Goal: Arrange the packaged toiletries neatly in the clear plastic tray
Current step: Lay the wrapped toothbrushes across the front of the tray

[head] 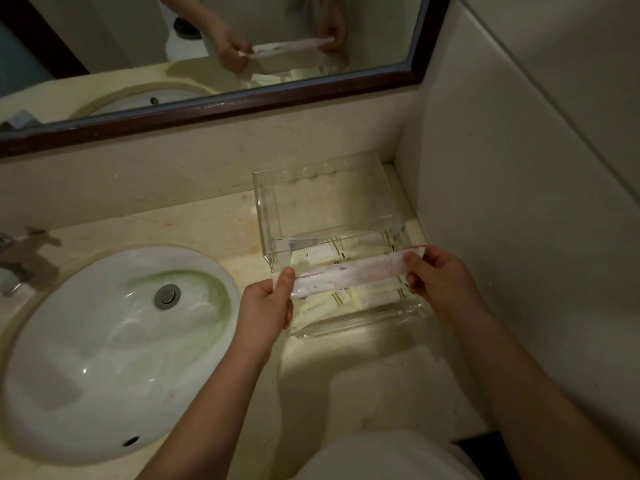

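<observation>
A long white packet with a pinkish tint is held level just above the clear plastic tray. My left hand pinches its left end and my right hand pinches its right end. Under the packet, several pale yellow packaged toiletries with gold stripes lie flat in the tray's front part. The tray's raised clear back shelf has a row of round holes along its far edge.
The tray stands on a beige stone counter in the corner by the right wall. A white oval sink lies to the left, with a faucet at the far left. A dark-framed mirror runs above.
</observation>
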Demonstrator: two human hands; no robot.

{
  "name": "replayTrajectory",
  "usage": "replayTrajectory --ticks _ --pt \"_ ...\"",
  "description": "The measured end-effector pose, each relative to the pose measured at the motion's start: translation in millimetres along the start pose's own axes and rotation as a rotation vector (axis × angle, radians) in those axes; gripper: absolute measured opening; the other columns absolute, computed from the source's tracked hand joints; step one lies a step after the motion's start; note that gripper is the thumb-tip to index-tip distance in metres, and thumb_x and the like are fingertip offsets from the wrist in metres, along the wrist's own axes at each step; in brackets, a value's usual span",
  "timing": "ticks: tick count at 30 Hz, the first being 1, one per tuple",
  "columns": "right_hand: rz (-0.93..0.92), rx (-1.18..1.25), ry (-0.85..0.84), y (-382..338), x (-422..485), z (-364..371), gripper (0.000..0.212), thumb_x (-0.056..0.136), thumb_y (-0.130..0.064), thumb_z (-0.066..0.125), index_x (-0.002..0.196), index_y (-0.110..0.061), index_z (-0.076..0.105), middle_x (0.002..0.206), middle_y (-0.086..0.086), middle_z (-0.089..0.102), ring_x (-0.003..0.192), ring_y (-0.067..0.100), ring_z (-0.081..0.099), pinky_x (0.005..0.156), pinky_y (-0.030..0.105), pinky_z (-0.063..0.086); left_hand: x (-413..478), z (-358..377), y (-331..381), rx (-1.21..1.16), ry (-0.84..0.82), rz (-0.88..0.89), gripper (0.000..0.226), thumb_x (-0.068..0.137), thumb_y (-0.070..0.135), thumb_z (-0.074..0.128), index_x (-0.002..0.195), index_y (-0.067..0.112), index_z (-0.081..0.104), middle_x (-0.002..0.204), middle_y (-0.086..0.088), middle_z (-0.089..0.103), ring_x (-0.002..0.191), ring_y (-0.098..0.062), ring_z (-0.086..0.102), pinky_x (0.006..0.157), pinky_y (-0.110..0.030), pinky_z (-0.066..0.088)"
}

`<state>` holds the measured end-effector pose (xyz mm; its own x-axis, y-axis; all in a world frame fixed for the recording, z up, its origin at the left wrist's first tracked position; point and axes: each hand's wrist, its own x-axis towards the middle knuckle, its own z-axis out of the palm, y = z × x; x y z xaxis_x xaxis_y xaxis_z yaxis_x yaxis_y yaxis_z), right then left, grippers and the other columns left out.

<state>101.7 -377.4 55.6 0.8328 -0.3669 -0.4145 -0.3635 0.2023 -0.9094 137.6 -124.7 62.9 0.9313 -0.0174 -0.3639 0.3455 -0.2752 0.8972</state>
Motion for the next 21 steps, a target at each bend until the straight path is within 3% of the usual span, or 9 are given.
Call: replayTrajectory --ticks 5,9,14,17,19,21 --pt "0.033 0.014 0.027 5 2 2 0.010 0.093 -0.013 0.062 0.089 -0.012 0.071 0.065 0.006 0.053 0.051 0.011 0.045 0.053 0.027 0.041 0 -1 1 -0.026 -0.008 0.020 0.057 0.100 0.037 0.047 0.049 0.012 0.052 0.042 -0.007 0.047 0.037 -0.009 0.042 0.044 -0.013 0.037" --pt "0.046 0.051 0.005 5 0 4 0.011 0.092 -0.008 0.062 0.086 -0.013 0.069 0.067 0.004 0.056 0.056 0.012 0.049 0.054 0.025 0.043 -1 -4 2 -0.018 -0.015 0.024 0.058 0.100 0.038 0.044 0.052 0.007 0.055 0.044 -0.006 0.051 0.039 -0.011 0.045 0.046 -0.014 0.039" --pt "0.070 0.282 -0.039 2 1 5 0.023 0.088 0.006 0.055 0.074 -0.009 0.063 0.088 0.007 0.067 0.086 0.018 0.063 0.081 0.032 0.050 1 -3 1 -0.238 -0.076 -0.086 0.045 0.100 0.043 0.042 0.090 0.007 0.068 0.073 -0.009 0.065 0.049 -0.017 0.051 0.048 -0.027 0.042" --pt "0.055 0.249 0.033 7 3 8 0.016 0.091 0.002 0.056 0.085 -0.010 0.065 0.090 0.004 0.066 0.087 0.015 0.061 0.074 0.025 0.052 2 -1 0 -0.330 -0.106 -0.114 0.024 0.099 0.022 0.051 0.093 0.008 0.070 0.072 -0.011 0.060 0.050 -0.016 0.051 0.048 -0.028 0.041" --pt "0.090 0.431 0.079 7 3 11 0.015 0.091 0.002 0.056 0.093 -0.012 0.061 0.095 0.005 0.065 0.088 0.015 0.062 0.073 0.023 0.056 2 0 0 -0.350 -0.113 -0.114 0.014 0.093 0.004 0.058 0.089 0.010 0.069 0.070 -0.009 0.060 0.050 -0.015 0.053 0.048 -0.026 0.044" --pt "0.202 0.781 0.083 4 -2 17 0.011 0.087 -0.007 0.061 0.098 -0.009 0.059 0.100 0.011 0.066 0.093 0.020 0.065 0.080 0.029 0.059 0 2 0 -0.439 -0.104 -0.154 0.016 0.091 -0.002 0.059 0.090 0.011 0.069 0.067 -0.006 0.063 0.052 -0.014 0.059 0.051 -0.023 0.051"
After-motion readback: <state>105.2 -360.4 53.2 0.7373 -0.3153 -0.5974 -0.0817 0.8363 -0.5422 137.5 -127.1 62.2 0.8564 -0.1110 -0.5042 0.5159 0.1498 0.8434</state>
